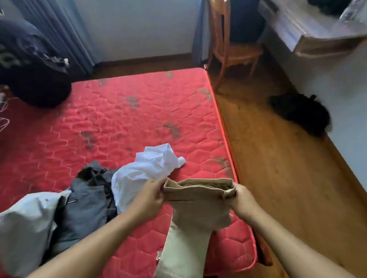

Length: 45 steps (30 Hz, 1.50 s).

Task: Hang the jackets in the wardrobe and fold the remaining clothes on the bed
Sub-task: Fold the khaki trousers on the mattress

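The trousers [198, 203] hang over the near right corner of the mattress [124, 112], held at the waistband between the left hand [149, 196] and the right hand [242, 199]. Just behind the left hand lies a shirt [146, 170], left of it a second garment [86, 206], then a third garment [24, 229]. A heap of clothes [28, 68] sits far left on the mattress; right of the mattress, a chair [231, 48] stands beyond its far corner, a desk [312, 28] further right, and a bundle [301, 112] lies on the floor [285, 176] by the wall.

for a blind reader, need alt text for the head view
The left hand and right hand grip the waistband of beige trousers over a red mattress. A white garment and a grey garment lie crumpled to their left.
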Tool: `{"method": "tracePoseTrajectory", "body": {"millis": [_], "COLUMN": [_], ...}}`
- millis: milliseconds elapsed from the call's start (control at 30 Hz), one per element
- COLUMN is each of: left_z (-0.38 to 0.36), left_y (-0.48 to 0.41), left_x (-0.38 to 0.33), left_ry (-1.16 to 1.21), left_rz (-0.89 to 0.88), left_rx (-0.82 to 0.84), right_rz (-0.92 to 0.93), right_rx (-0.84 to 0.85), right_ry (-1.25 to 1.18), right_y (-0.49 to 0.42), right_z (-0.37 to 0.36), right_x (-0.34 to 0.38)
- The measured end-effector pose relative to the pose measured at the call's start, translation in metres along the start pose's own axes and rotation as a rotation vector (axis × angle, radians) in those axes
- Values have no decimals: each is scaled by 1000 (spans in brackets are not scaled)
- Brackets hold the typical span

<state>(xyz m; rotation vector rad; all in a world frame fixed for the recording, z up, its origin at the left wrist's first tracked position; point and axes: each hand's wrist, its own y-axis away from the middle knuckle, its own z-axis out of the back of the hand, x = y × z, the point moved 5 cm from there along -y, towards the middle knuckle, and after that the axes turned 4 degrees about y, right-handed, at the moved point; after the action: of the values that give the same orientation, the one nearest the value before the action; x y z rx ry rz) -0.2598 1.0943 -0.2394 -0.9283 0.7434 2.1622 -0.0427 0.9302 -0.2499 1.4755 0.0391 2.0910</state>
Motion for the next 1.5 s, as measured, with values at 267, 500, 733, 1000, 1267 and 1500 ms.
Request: {"method": "tracePoseTrajectory", "body": {"millis": [267,500,733,1000,1267,1500], "left_z": [-31,13,-138,-220,-243,-204], "left_y": [-99,-302,-246,-235,-191,-193], "left_x": [70,112,307,395,392,419], "left_ry": [81,331,-335,-738,-592,-594], "left_rz": [99,29,148,191,126,119], "left_rx": [-71,-299,142,190,-1,100], "right_rz": [24,-94,-183,-143,-59,-56], "right_rx": [-52,-405,128,176,77,71], "right_ry": [335,263,800,1038,1040,1040], "right_y": [-112,-327,-273,-267,-257,-224], "right_z": [-15,15,-142,-252,-251,-247], "right_x": [-61,-51,-245,-354,-362,-373]}}
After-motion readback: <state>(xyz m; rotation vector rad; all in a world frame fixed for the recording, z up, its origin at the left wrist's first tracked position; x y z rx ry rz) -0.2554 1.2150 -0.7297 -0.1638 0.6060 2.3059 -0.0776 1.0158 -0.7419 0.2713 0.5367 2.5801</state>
